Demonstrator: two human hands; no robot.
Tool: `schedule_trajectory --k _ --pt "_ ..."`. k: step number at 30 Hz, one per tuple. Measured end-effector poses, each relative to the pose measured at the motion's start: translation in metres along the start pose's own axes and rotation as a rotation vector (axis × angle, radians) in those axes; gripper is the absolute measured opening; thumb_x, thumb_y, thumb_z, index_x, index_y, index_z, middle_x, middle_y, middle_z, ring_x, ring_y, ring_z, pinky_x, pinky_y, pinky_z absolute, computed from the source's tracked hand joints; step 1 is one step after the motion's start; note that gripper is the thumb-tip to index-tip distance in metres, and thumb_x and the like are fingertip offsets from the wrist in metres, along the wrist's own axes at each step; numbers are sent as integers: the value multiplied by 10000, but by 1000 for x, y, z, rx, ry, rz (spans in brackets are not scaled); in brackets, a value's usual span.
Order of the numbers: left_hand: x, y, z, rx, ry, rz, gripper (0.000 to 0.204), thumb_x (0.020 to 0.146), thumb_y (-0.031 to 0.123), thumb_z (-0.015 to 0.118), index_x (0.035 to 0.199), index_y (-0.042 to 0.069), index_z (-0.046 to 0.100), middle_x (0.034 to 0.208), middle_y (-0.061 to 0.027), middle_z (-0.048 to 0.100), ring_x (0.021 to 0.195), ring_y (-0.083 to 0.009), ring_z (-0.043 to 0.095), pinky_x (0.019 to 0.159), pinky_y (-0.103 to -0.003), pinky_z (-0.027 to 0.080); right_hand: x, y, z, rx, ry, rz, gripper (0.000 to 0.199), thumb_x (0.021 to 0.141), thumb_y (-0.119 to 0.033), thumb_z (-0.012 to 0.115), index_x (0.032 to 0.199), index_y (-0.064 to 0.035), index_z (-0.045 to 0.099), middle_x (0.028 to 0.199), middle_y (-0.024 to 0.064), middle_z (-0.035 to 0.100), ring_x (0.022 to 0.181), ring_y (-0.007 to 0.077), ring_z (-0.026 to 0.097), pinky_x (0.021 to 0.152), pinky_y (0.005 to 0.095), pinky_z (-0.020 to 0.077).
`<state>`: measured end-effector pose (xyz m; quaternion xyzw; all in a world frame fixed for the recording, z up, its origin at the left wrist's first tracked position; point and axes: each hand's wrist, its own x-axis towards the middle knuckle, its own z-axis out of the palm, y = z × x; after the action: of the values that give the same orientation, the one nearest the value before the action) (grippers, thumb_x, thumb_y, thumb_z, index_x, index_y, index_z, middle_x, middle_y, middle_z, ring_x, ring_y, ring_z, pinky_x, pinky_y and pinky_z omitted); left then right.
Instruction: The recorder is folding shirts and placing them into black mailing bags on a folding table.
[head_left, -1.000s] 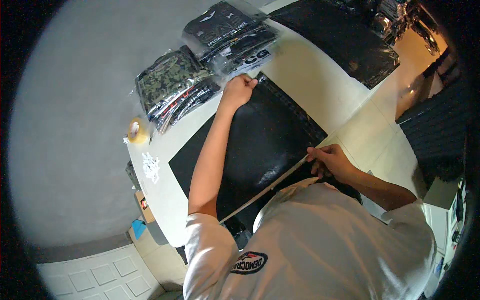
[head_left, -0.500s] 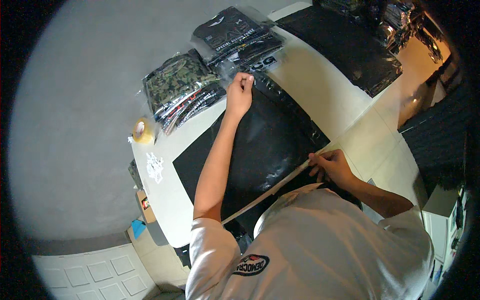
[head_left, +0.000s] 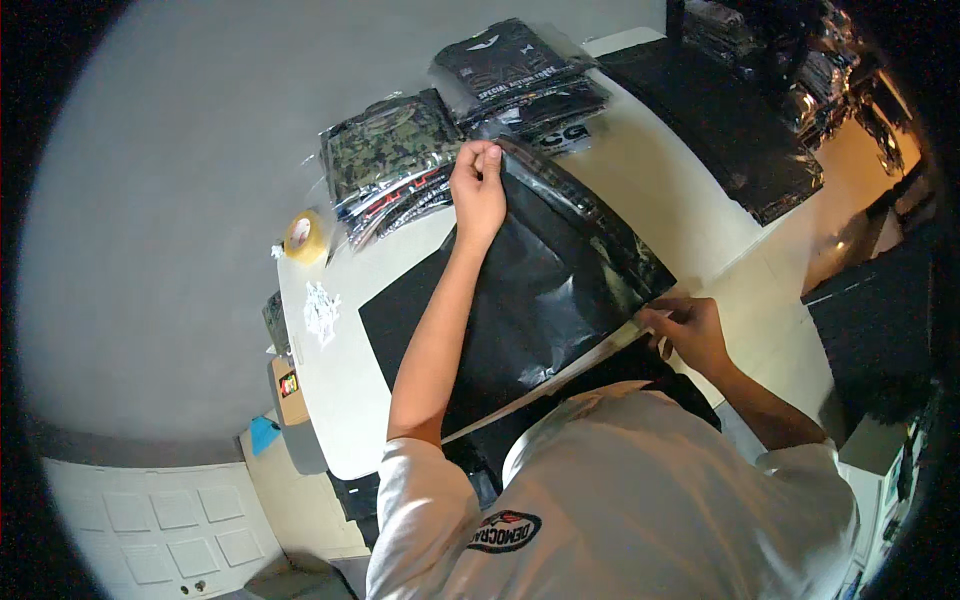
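Large glossy black plastic mailer bag (head_left: pixel 530 300), lying flat on the white tabletop (head_left: pixel 350 400), open mouth toward one o'clock. Contents of the bag not visible through the opaque film.

Left hand (head_left: pixel 478 188), arm outstretched toward twelve o'clock, fingers pinched shut on the far corner of the bag's mouth flap. Right hand (head_left: pixel 692 330), at three o'clock of the bag, fingers closed on the end of a long pale release strip (head_left: pixel 560 375); strip running from that hand toward seven o'clock, along the near edge of the bag, partly lifted off it. Hands well apart, one at each end of the flap edge.

At eleven o'clock of the bag: stack of clear plastic sleeves holding folded camouflage-patterned garments (head_left: pixel 392 152), lowest sleeves showing dark cloth with red marks. At twelve o'clock: second stack of clear sleeves holding folded black printed garments (head_left: pixel 520 68), touching the bag's far corner. Count of sleeves in either stack not readable.

At nine o'clock, near the table's edge: yellowish roll of packing tape (head_left: pixel 303 236), lying flat. Just below it, crumpled scrap of white backing paper (head_left: pixel 322 312). At two o'clock, well apart: further sheet of black plastic film (head_left: pixel 730 120) spread on the same tabletop.

Near lower edge: white short-sleeved shirt (head_left: pixel 640 500) of the wearer, round emblem on the chest.
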<state>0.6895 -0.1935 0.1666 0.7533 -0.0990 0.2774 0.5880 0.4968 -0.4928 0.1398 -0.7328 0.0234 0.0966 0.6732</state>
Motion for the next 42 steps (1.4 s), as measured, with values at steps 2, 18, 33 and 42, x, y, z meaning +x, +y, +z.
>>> schedule_trajectory --k 2,18,33,42 --pt "-1 0 -5 -7 25 5 213 1060 225 625 991 23 623 723 59 473 676 -64 384 617 -258 334 11 -9 -1 -32 -81 97 339 936 -272 795 861 56 752 691 96 703 511 132 621 439 274 495" --pt "30 52 -97 7 544 213 236 1073 248 587 993 26 592 810 37 445 751 -87 402 671 -273 363 59 -173 21 -841 -83 -715 223 848 -223 784 768 -18 745 687 145 709 582 247 675 605 373 526" --pt "41 162 -201 236 865 535 288 1062 287 607 1010 5 632 861 -64 634 828 -169 580 787 -332 487 108 -292 62 -775 17 -1013 317 900 -253 728 732 -1 637 609 64 635 553 133 609 548 297 474" --pt "31 223 -256 281 918 627 312 1092 269 565 977 -14 624 893 -28 622 853 -120 531 796 -296 469 86 -335 64 -643 -145 -1084 181 956 -230 668 972 -53 699 681 -15 618 614 53 525 563 229 381"
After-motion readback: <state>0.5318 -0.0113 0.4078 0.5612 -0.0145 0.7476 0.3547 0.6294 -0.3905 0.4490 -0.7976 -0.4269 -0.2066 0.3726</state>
